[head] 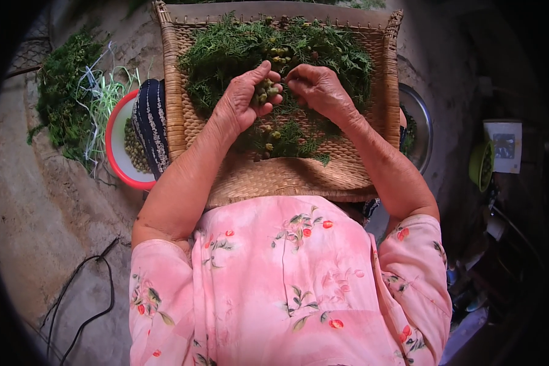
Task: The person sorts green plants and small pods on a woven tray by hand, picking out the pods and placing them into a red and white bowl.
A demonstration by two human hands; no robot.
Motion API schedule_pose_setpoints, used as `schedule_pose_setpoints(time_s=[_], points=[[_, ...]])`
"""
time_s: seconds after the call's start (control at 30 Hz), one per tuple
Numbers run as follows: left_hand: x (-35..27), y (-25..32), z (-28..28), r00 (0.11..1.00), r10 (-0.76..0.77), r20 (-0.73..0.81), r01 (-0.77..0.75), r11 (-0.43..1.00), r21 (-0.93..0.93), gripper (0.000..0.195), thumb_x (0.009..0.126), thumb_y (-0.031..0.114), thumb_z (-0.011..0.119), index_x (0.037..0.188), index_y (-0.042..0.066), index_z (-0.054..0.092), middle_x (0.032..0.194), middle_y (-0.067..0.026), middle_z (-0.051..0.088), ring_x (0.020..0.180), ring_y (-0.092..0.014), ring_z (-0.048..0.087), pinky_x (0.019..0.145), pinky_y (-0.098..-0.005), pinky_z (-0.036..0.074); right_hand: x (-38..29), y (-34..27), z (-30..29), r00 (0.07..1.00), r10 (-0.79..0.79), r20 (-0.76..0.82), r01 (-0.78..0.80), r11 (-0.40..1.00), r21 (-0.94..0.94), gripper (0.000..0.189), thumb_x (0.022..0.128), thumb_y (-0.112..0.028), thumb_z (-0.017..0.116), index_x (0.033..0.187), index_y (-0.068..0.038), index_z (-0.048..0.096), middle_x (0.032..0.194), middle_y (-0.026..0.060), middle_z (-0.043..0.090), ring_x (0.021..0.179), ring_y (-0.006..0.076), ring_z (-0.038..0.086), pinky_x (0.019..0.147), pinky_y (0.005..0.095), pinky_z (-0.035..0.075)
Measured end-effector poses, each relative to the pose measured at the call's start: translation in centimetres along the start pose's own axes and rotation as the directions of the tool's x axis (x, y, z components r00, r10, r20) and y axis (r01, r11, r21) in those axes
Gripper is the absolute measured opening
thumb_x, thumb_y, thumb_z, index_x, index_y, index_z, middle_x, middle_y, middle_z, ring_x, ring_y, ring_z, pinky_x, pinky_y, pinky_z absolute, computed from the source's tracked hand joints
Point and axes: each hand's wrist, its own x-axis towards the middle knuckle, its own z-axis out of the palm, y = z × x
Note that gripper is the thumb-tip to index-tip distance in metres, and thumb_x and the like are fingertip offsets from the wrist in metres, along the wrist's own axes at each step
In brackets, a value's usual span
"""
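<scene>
My left hand (249,98) is palm up, its fingers curled around several green seed cones (264,91). Just right of it my right hand (318,89) is bent with thumb and fingertips together; whether something small is between them cannot be told. Both hands are over a woven wicker tray (174,91) on my lap. Green conifer sprigs (224,50) cover its far part, with yellow-green cones (280,56) among them. Nearer me, below my hands, lie smaller sprigs (290,139) and a few loose cones (274,135).
Left of the tray stands a red-rimmed white basin (112,142) holding many cones. Beyond it lie pale plastic strips (103,100) and a conifer heap (64,96). A metal basin (427,123) with greenery stands at right, a green bowl (475,164) farther out. A black cable (112,283) crosses the floor.
</scene>
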Motion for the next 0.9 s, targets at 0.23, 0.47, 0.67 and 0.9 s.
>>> schedule_pose_setpoints(time_s=[0.23, 0.47, 0.67, 0.9], points=[[0.3, 0.7, -0.8, 0.996, 0.072, -0.049, -0.076, 0.995, -0.072, 0.032, 0.084, 0.041, 0.062, 0.087, 0.009, 0.060, 0.072, -0.0047, 0.062, 0.056, -0.015, 0.060, 0.041, -0.0211, 0.045, -2.4, 0.6, 4.6, 0.871, -0.198, 0.449, 0.403, 0.811, -0.424, 0.019, 0.076, -0.015, 0.061, 0.092, -0.004, 0.056, 0.088, 0.0163, 0.058, 0.079, 0.0354, 0.060, 0.070, 0.0453, 0.050], [0.0, 0.3, -0.3, 0.997, 0.036, -0.072, -0.037, 0.999, -0.008, 0.034, 0.084, 0.041, 0.063, 0.092, 0.008, 0.060, 0.077, -0.0047, 0.061, 0.061, -0.014, 0.060, 0.042, -0.0205, 0.044, -2.7, 1.5, 5.7, 0.894, -0.158, 0.419, 0.355, 0.819, -0.450, 0.014, 0.076, -0.008, 0.057, 0.089, 0.000, 0.055, 0.087, 0.0172, 0.057, 0.082, 0.0359, 0.058, 0.068, 0.0444, 0.049], [0.0, 0.1, -0.5, 0.993, 0.066, -0.094, -0.065, 0.998, 0.010, 0.033, 0.085, 0.040, 0.062, 0.093, 0.008, 0.060, 0.078, -0.0051, 0.062, 0.063, -0.013, 0.061, 0.047, -0.0222, 0.049, -1.3, -1.7, 0.8, 0.956, -0.200, 0.213, 0.266, 0.899, -0.348, 0.016, 0.073, -0.010, 0.059, 0.086, 0.000, 0.058, 0.081, 0.0187, 0.059, 0.079, 0.0349, 0.060, 0.067, 0.0429, 0.049], [-0.1, -0.6, -0.1, 0.998, 0.005, -0.066, -0.001, 0.998, 0.065, 0.032, 0.086, 0.040, 0.061, 0.096, 0.010, 0.059, 0.078, -0.0036, 0.062, 0.064, -0.013, 0.061, 0.048, -0.0230, 0.049, -0.9, -1.8, 0.4, 0.968, -0.249, -0.035, 0.243, 0.961, -0.133, 0.017, 0.081, -0.012, 0.066, 0.094, -0.003, 0.061, 0.078, 0.0069, 0.064, 0.072, 0.0120, 0.063, 0.062, 0.0270, 0.051]])
